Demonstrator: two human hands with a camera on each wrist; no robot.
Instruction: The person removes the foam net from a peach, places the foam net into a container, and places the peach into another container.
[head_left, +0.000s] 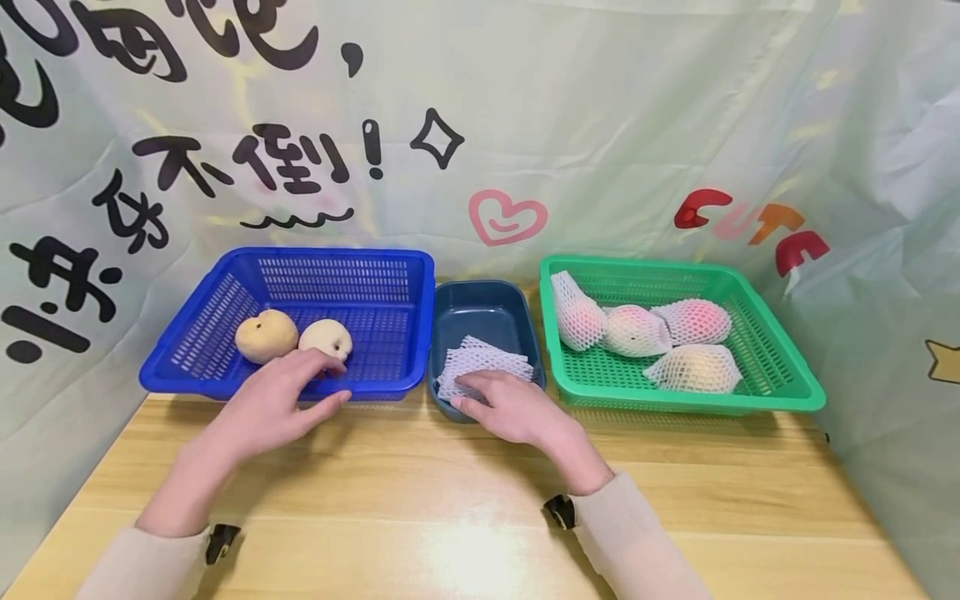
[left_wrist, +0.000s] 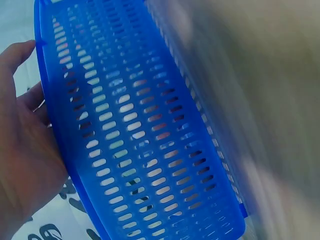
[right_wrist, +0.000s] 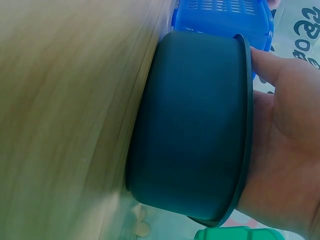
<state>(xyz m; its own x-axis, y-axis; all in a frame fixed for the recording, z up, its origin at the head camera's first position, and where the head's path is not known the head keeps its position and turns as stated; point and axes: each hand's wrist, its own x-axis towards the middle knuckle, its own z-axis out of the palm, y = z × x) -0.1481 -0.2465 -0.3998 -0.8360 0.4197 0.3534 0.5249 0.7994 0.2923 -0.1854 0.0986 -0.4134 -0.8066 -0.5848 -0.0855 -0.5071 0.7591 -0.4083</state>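
Note:
In the head view my left hand point(head_left: 281, 400) reaches over the front rim of a blue basket point(head_left: 382, 387), thumb apart from the fingers. Its fingertips are close to a pale round fruit point(head_left: 325, 337); a yellowish one point(head_left: 266, 336) lies to the left. My right hand point(head_left: 510, 404) is over a small dark blue tub point(head_left: 480, 296), its fingers at the white foam net sleeves point(head_left: 495, 358) inside. In the right wrist view the tub's wall point(right_wrist: 190, 125) hides those fingertips. The blue basket's side point(left_wrist: 130, 125) covers part of the left hand point(left_wrist: 25, 145) in the left wrist view.
A green basket point(head_left: 675, 406) on the right holds several pinkish and pale fruits in foam nets, such as one at its front point(head_left: 697, 369). All three containers stand along the back of the wooden table point(head_left: 420, 475), against a printed cloth point(head_left: 600, 150).

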